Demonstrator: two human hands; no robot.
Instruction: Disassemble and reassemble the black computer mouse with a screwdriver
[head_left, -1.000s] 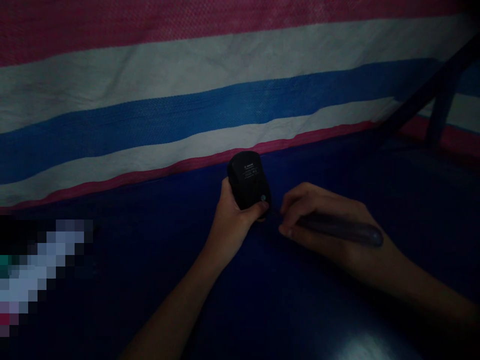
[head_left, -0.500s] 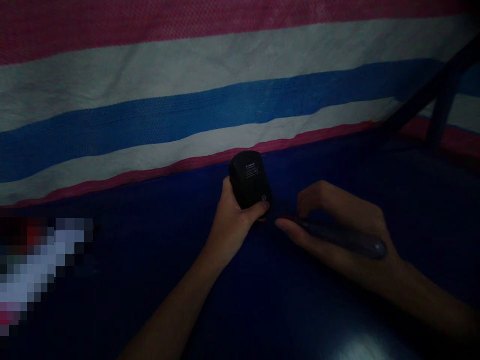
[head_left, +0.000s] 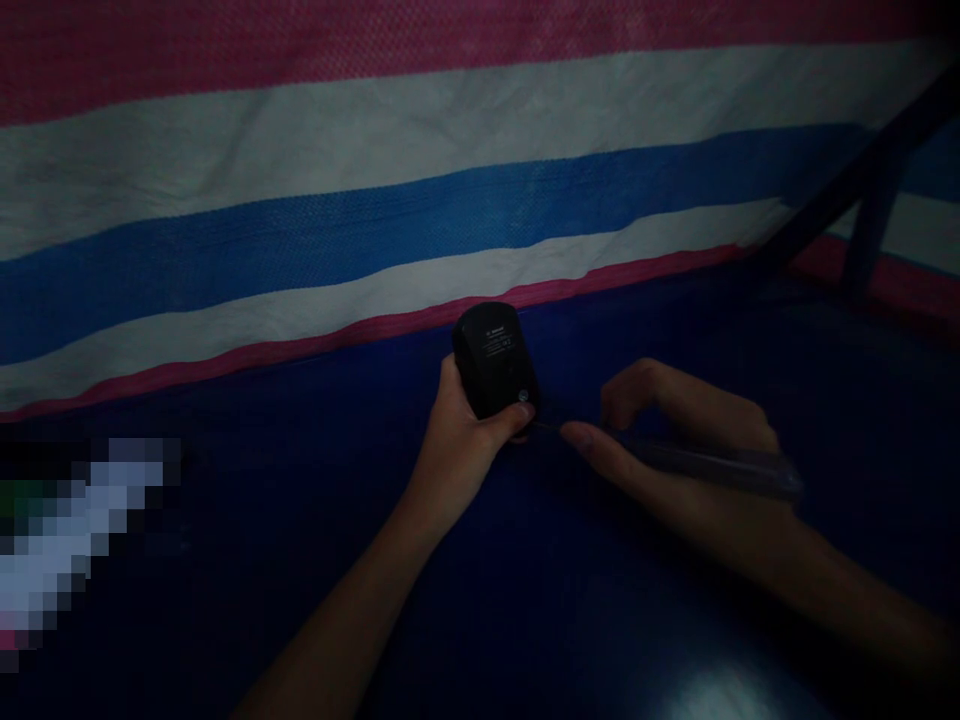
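My left hand point(head_left: 457, 450) is closed around the lower end of a small black device point(head_left: 495, 360), tilted up so that a face with pale printed lines shows. Its thumb lies across the bottom edge, just under a small round silvery spot. To the right, my right hand point(head_left: 697, 412) grips a screwdriver point(head_left: 720, 468) with a dark handle. The thin shaft pokes out past the thumb toward the device's lower right corner. In this dim light I cannot tell whether the tip touches the device.
A dark blue tabletop point(head_left: 570, 600) spreads beneath both hands. Behind it hangs a sheet point(head_left: 420, 220) striped in red, white and blue. Dark bars point(head_left: 840, 210) slant at the far right. A pixelated patch covers something at the left edge.
The device and my left hand have shifted very slightly left in view. My right hand and the screwdriver have moved a little right, and the handle lies flatter. The thin shaft now shows.
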